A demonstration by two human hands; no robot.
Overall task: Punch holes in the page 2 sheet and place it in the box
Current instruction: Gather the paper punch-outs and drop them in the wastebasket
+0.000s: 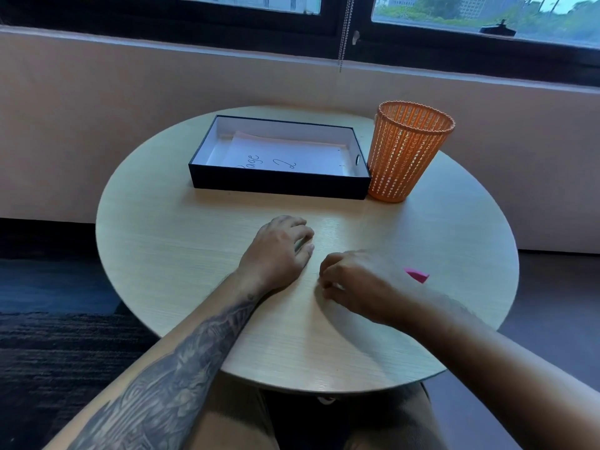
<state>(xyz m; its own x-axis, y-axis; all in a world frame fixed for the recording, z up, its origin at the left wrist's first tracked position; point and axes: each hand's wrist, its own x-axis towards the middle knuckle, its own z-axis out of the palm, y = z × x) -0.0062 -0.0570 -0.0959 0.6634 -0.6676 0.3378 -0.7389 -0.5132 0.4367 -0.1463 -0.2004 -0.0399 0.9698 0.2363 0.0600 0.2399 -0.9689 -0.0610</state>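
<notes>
The white sheet marked "Page 2" [285,157] lies flat inside the black box [279,185] with a white lining, at the far middle of the round table. Small marks show near the sheet's right edge. My left hand [279,251] rests palm down on the table in front of the box, fingers curled over a sliver of something pale green that is mostly hidden. My right hand [354,280] sits just to its right, fingers curled in loosely, with nothing visible in them. A pink object [418,275] pokes out behind my right wrist, mostly hidden.
An orange mesh basket [406,151] stands upright against the box's right end. The light wooden round table [181,241] sits below a window wall. Dark carpet lies to the left, and my knees are under the table's near edge.
</notes>
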